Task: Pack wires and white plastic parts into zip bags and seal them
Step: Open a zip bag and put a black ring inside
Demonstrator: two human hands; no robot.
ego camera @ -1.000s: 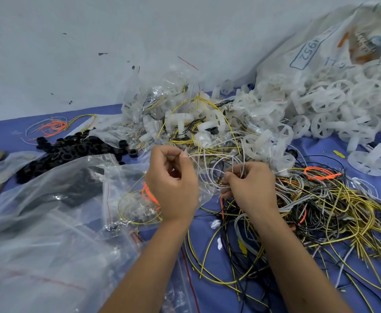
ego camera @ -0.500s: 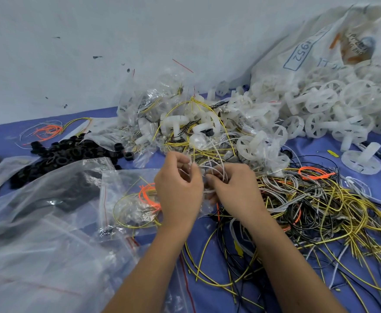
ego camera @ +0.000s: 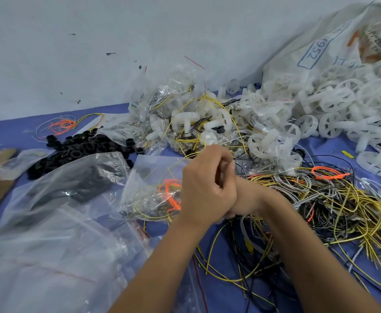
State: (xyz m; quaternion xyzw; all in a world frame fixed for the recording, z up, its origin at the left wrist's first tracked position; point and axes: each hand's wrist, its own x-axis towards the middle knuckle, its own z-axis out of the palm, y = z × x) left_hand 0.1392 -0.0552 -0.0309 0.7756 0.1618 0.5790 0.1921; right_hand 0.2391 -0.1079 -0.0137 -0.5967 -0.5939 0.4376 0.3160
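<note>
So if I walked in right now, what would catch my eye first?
Probably the tangle of wires, yellow, black and grey, sprawled at right on the blue table. Behind it, white plastic wheels spill from a big sack. In the middle, the left hand covers the right hand, beside a small bag.

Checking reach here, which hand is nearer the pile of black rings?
Left. The left hand sits right of the black rings; the right hand lies farther right, partly behind the left.
</note>
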